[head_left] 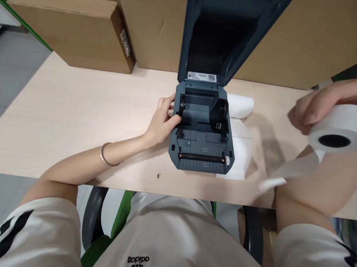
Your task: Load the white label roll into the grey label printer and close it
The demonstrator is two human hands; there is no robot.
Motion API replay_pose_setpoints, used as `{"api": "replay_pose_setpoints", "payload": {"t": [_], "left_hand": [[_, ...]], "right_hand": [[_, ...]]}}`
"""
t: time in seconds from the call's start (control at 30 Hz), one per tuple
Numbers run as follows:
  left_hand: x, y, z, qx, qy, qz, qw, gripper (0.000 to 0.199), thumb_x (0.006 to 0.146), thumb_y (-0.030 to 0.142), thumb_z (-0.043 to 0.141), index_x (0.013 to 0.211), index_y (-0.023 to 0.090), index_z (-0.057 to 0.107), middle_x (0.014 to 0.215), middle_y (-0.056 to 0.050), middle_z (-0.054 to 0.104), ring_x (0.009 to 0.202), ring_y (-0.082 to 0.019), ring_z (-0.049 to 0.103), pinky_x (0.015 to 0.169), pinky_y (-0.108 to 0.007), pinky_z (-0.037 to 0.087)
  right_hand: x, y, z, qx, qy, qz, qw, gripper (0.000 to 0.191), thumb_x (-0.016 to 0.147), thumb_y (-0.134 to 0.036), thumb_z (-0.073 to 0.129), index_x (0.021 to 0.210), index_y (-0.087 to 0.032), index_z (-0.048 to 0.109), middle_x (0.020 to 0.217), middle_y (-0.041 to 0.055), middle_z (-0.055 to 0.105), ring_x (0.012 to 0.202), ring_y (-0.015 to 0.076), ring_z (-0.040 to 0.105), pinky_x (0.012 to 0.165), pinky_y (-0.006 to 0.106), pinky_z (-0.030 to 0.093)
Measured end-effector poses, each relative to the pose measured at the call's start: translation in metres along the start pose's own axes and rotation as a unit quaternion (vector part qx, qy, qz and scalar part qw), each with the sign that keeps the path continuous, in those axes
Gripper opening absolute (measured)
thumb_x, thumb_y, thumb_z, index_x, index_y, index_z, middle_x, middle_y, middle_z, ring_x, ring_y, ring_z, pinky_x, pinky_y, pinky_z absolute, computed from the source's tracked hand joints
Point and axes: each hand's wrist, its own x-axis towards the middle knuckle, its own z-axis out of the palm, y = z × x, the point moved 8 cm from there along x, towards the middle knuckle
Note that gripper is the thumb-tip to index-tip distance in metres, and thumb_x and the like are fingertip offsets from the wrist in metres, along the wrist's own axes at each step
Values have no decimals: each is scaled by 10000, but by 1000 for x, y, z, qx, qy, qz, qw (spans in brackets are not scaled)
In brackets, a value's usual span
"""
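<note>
Cardboard box [64, 32] at back left of table [78, 100]; cardboard panel [306, 40] behind printer [202, 128]. White paper [240, 152] on table at printer's right side, partly hidden by it, curled part [241, 106] toward the back. Printer mid-table, lid [222, 36] standing open. Left grip [161, 122] closed on printer's left edge, thumb on top. Right grip [317, 107] clamped on paper roll [340, 126], raised over table's right side, loose end [299, 169] trailing, blurred.

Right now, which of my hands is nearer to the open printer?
Left. Your left hand touches the left edge of the open printer; your right hand is apart from it, off to the right, holding the white roll.
</note>
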Motion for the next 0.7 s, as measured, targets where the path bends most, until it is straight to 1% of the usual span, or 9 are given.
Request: {"api": "replay_pose_setpoints", "payload": {"t": [0.1,0.2,0.3,0.37,0.43,0.5,0.53,0.6,0.7], "left_hand": [[0,1,1,1,-6,1,1000,822,922,472,674,1702,238,570,1515,-142,636,1547,-378,585,1341,-588,572],[0,4,1,4,-10,0,1000,832,922,458,662,1711,222,547,1487,-147,634,1521,-376,612,1321,-583,590],[1,5,3,4,-16,-4,1000,878,903,465,646,1728,190,522,1474,-152,613,1507,-367,626,1295,-551,604],[0,5,4,-1,-23,-9,1000,926,887,477,642,1746,162,498,1484,-163,597,1484,-368,639,1247,-537,631],[0,4,4,-1,-23,-9,1000,924,886,476,645,1744,165,497,1485,-164,599,1474,-371,640,1217,-536,644],[0,5,3,3,-17,-3,1000,882,892,465,654,1723,200,522,1480,-152,613,1490,-366,629,1224,-526,639],[0,5,3,3,-15,0,1000,868,894,461,657,1717,213,531,1476,-146,617,1496,-361,626,1224,-517,638],[-1,5,3,-1,-15,2,1000,856,903,469,663,1715,228,539,1465,-141,616,1489,-353,634,1200,-496,645],[-1,5,2,-5,-14,2,1000,830,917,478,669,1707,255,553,1454,-131,619,1468,-351,645,1161,-493,655]], "right_hand": [[25,-55,32,16,28,-34,999,654,1011,-758,738,1411,-251,837,1294,122,845,1327,346,750,1162,450,602],[50,-89,66,38,40,-68,996,634,1037,-697,748,1498,-269,828,1383,111,845,1344,349,769,1198,480,608],[69,-101,92,65,54,-104,991,608,1054,-628,719,1518,-252,832,1413,117,849,1320,353,801,1281,567,593],[76,-102,104,51,57,-124,989,562,1035,-550,720,1477,-229,852,1441,124,847,1390,382,790,1419,675,476],[73,-104,109,15,50,-146,988,514,1024,-467,704,1453,-230,859,1520,120,822,1532,412,730,1519,753,295],[61,-111,106,-10,31,-172,985,483,1076,-423,627,1475,-264,850,1578,87,798,1635,402,666,1559,764,181],[52,-117,103,-14,19,-186,982,484,1111,-406,573,1496,-284,840,1577,69,799,1635,381,671,1570,748,165],[30,-133,95,-10,-9,-213,977,501,1153,-375,494,1527,-317,822,1496,43,832,1510,334,760,1567,698,256],[3,-156,96,-3,-50,-229,972,449,1101,-378,582,1470,-308,829,1325,50,872,1287,320,840,1369,596,576]]}}
